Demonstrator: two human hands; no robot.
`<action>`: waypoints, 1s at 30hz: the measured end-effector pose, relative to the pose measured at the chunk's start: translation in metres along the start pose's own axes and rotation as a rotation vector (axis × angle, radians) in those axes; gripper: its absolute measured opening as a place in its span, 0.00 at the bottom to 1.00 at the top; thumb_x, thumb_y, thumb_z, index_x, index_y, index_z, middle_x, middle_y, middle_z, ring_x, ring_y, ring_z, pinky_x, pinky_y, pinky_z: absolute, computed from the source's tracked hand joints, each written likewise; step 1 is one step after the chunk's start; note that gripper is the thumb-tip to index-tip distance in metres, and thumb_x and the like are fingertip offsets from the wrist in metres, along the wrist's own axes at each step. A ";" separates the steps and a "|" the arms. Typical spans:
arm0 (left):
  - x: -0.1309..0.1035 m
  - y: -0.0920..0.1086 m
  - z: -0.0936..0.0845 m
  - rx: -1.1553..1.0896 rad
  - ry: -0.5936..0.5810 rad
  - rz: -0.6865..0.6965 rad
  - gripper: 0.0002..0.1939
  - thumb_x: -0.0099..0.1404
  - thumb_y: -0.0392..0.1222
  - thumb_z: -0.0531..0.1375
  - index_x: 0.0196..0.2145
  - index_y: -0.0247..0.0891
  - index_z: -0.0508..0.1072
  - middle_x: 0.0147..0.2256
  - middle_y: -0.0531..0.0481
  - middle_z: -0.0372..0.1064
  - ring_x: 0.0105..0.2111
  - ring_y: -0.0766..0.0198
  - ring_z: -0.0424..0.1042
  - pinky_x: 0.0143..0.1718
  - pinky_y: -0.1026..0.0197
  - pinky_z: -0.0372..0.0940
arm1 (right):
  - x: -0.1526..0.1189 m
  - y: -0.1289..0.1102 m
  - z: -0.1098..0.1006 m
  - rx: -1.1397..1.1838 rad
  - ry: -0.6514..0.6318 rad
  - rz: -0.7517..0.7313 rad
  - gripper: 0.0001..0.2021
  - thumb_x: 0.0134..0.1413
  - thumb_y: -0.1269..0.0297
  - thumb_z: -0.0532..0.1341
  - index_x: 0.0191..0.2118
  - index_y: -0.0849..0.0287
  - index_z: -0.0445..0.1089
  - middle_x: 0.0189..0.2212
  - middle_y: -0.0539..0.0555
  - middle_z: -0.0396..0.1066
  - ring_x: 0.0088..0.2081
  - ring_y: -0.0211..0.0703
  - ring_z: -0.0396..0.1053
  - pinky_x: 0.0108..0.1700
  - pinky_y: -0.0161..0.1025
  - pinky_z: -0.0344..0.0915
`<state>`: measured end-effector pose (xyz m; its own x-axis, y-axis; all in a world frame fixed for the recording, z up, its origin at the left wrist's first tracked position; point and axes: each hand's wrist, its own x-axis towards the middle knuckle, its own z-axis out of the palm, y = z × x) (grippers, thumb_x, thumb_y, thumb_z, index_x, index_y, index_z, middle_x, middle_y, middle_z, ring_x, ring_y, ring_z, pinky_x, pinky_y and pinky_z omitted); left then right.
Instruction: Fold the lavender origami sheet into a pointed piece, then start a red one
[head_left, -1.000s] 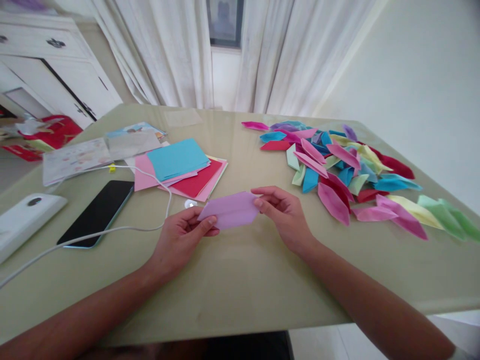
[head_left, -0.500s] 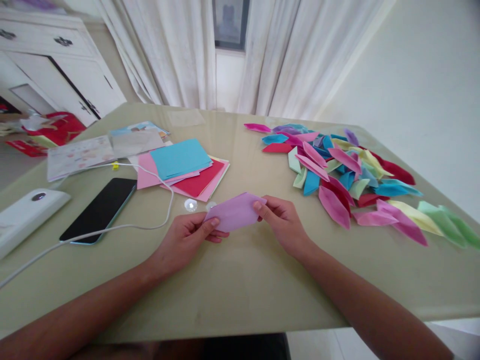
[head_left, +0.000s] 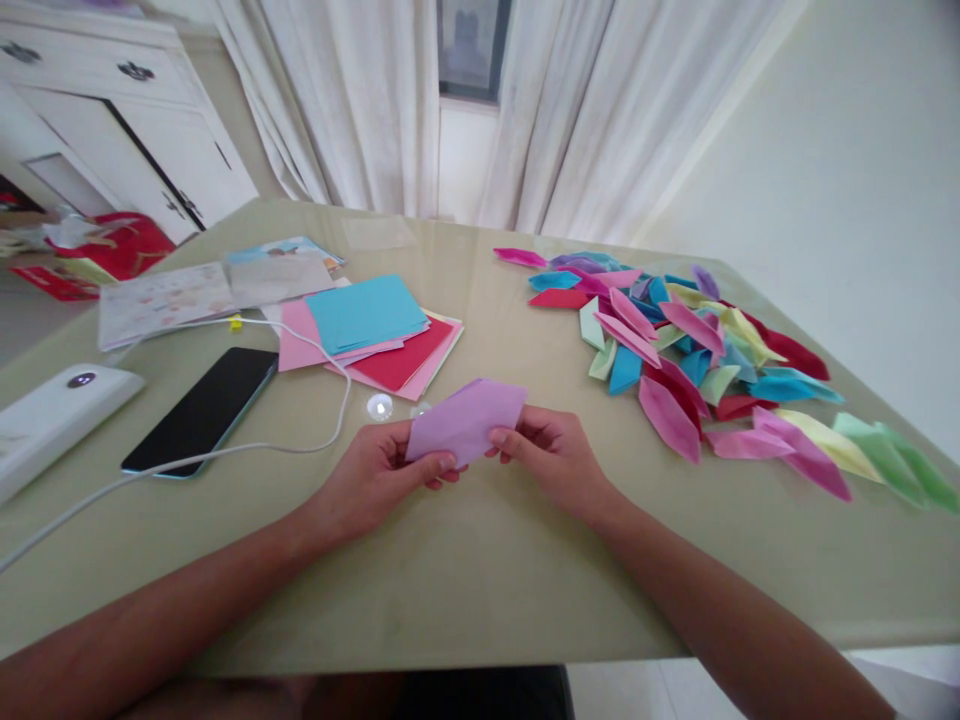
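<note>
A folded piece of purple paper (head_left: pixel 469 418) is held between both hands above the table, tilted up to the right. My left hand (head_left: pixel 386 470) pinches its lower left end, thumb on top and fingers underneath. My right hand (head_left: pixel 551 455) grips its lower right edge, the thumb tip lying on the paper's face. Fingers behind the paper are partly hidden. Beyond the left hand lie a clear round gem-like piece (head_left: pixel 380 406) and a second one, partly covered by the paper.
Sheets of coloured paper, blue (head_left: pixel 367 313) on top, lie at back left. Near them are a phone (head_left: pixel 202 410), a white cable (head_left: pixel 292 447), a white device (head_left: pixel 64 420) and printed packets (head_left: pixel 169 300). Many folded paper pieces (head_left: pixel 667 412) spread across the table's right side.
My right thumb and fingers have slid from the paper's right tip down to its lower edge. The paper is turned slightly, its right end now uncovered. My left hand keeps its pinch.
</note>
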<state>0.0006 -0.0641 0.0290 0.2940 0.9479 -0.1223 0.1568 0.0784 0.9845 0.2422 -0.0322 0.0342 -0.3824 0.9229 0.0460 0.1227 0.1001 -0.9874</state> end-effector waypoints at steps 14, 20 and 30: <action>-0.003 -0.003 0.000 0.107 -0.099 -0.006 0.15 0.66 0.54 0.69 0.33 0.38 0.83 0.30 0.50 0.81 0.30 0.59 0.78 0.31 0.63 0.70 | -0.008 -0.007 -0.001 -0.036 0.158 -0.062 0.25 0.68 0.46 0.63 0.24 0.59 0.71 0.21 0.49 0.65 0.26 0.38 0.62 0.29 0.36 0.57; -0.003 -0.003 0.000 0.061 -0.119 -0.017 0.13 0.67 0.52 0.68 0.38 0.38 0.82 0.32 0.50 0.82 0.32 0.58 0.81 0.34 0.63 0.73 | -0.007 -0.007 -0.002 -0.046 0.184 -0.084 0.28 0.69 0.45 0.61 0.22 0.59 0.69 0.20 0.48 0.62 0.24 0.37 0.59 0.27 0.37 0.53; -0.001 -0.002 0.001 -0.097 -0.025 0.055 0.15 0.73 0.51 0.64 0.49 0.37 0.77 0.30 0.49 0.82 0.29 0.59 0.83 0.32 0.62 0.77 | -0.003 0.003 -0.003 -0.003 0.251 -0.041 0.28 0.70 0.46 0.61 0.21 0.58 0.66 0.19 0.47 0.61 0.24 0.36 0.57 0.29 0.37 0.51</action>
<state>0.0006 -0.0658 0.0277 0.3238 0.9436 -0.0696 0.0482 0.0570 0.9972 0.2467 -0.0332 0.0315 -0.1475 0.9814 0.1228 0.1143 0.1402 -0.9835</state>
